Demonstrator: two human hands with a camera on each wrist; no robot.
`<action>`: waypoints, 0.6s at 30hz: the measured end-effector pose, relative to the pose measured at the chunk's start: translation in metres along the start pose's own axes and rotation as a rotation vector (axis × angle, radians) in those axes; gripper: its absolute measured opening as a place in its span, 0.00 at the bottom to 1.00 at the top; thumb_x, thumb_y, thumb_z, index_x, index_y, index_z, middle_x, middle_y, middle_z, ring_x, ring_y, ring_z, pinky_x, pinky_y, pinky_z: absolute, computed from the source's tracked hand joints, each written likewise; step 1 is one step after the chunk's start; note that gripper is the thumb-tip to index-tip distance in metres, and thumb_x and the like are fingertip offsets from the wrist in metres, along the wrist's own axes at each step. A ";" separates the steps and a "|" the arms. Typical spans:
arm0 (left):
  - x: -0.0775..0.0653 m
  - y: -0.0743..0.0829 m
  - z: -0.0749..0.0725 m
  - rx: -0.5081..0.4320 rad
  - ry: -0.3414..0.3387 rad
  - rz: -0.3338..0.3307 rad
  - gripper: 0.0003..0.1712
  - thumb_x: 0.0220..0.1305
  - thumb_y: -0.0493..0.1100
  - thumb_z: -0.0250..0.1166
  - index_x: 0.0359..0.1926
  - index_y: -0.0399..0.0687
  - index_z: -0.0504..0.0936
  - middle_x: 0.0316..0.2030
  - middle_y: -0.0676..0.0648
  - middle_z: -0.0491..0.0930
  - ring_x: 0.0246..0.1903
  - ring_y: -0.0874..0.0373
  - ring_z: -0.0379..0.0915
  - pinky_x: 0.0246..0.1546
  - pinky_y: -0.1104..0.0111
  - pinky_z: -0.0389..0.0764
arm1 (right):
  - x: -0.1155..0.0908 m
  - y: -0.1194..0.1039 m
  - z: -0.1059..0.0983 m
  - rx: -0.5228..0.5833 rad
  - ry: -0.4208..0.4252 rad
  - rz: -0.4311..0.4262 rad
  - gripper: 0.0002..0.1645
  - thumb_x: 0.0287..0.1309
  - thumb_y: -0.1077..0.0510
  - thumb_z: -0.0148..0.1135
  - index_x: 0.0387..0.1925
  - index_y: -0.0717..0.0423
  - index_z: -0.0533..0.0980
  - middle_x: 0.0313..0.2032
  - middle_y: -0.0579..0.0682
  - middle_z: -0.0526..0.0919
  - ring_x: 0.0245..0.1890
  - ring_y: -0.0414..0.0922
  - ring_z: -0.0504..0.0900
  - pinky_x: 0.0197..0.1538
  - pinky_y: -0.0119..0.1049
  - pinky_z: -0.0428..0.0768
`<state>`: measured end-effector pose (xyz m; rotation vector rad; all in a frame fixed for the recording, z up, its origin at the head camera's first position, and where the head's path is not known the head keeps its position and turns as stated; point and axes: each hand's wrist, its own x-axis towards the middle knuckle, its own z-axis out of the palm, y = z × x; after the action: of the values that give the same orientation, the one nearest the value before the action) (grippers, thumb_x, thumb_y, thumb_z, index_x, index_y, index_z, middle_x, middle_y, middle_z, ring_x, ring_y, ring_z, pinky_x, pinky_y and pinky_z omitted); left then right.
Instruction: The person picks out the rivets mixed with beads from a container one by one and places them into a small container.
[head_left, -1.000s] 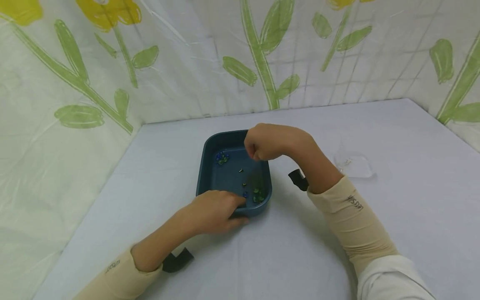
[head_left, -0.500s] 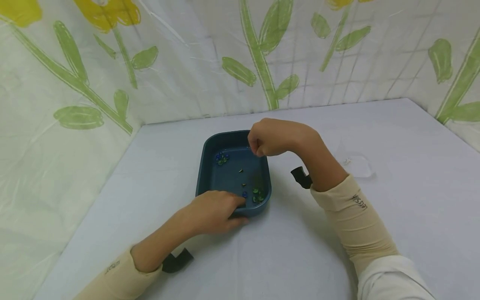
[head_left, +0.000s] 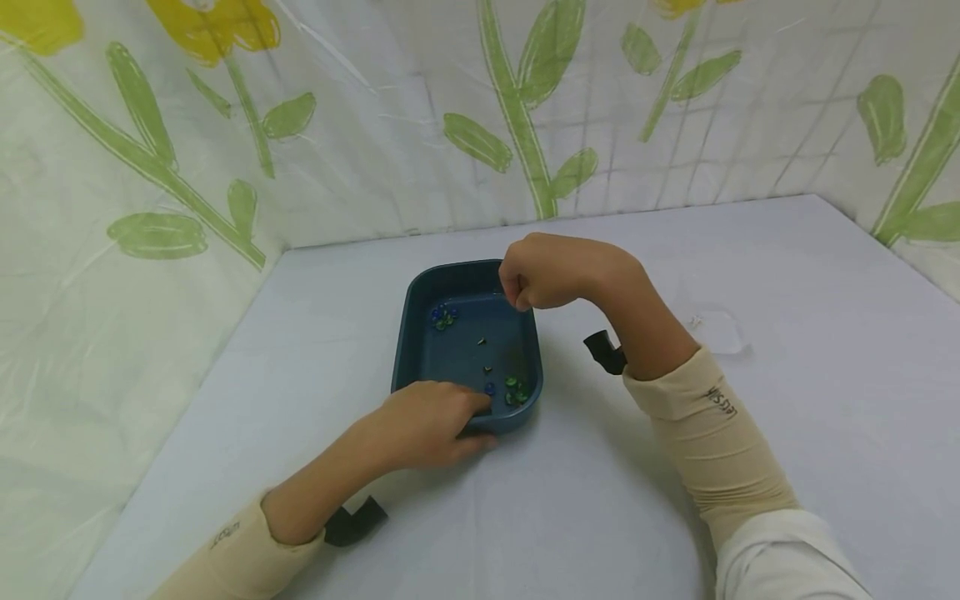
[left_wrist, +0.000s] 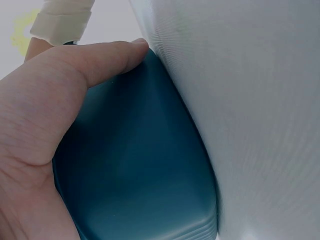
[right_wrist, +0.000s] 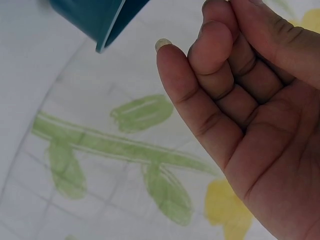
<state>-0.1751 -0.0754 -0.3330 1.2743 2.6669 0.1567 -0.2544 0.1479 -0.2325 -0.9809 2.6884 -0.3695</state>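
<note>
My left hand grips the near rim of a dark blue tray. Its thumb lies along the outer wall and its fingers reach inside. Over the far right rim, my right hand hangs with its fingers curled. The right wrist view cuts off its thumb tip and index tip, and no thing shows between them. Blue and green beads lie clustered at the tray's far left. Green beads sit in the near right corner, beside a lone blue bead. Two tiny brass-coloured pieces lie mid-floor.
A clear shallow container with small silvery bits stands on the white table, right of the tray. Behind the table hangs a pale curtain painted with flowers. A black bracket shows beside the right wrist.
My right hand has risen slightly and shifted right, away from the tray's middle, still with curled fingers. The left hand and the tray have stayed in place.
</note>
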 end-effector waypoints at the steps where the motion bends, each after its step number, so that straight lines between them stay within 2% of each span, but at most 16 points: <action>1: 0.000 0.000 0.000 0.000 0.001 0.000 0.17 0.67 0.55 0.67 0.27 0.56 0.73 0.20 0.58 0.68 0.22 0.62 0.62 0.25 0.68 0.69 | 0.000 0.000 0.000 0.002 0.001 0.003 0.08 0.63 0.67 0.63 0.34 0.52 0.83 0.38 0.46 0.83 0.39 0.45 0.80 0.43 0.42 0.78; 9: 0.002 -0.001 0.002 0.003 -0.005 -0.011 0.14 0.67 0.56 0.67 0.31 0.54 0.77 0.22 0.59 0.71 0.23 0.62 0.66 0.27 0.68 0.71 | -0.004 0.003 -0.004 0.017 -0.004 0.011 0.06 0.63 0.67 0.64 0.36 0.55 0.84 0.39 0.46 0.83 0.39 0.46 0.80 0.43 0.43 0.79; 18: 0.001 0.000 0.001 -0.006 -0.007 -0.012 0.15 0.67 0.55 0.67 0.30 0.54 0.76 0.22 0.59 0.71 0.23 0.62 0.66 0.27 0.68 0.71 | -0.006 0.006 -0.006 0.028 0.013 0.030 0.06 0.62 0.67 0.65 0.34 0.55 0.84 0.37 0.46 0.83 0.37 0.46 0.80 0.41 0.43 0.78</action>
<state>-0.1755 -0.0745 -0.3343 1.2539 2.6659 0.1586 -0.2554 0.1573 -0.2283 -0.9326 2.6991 -0.4073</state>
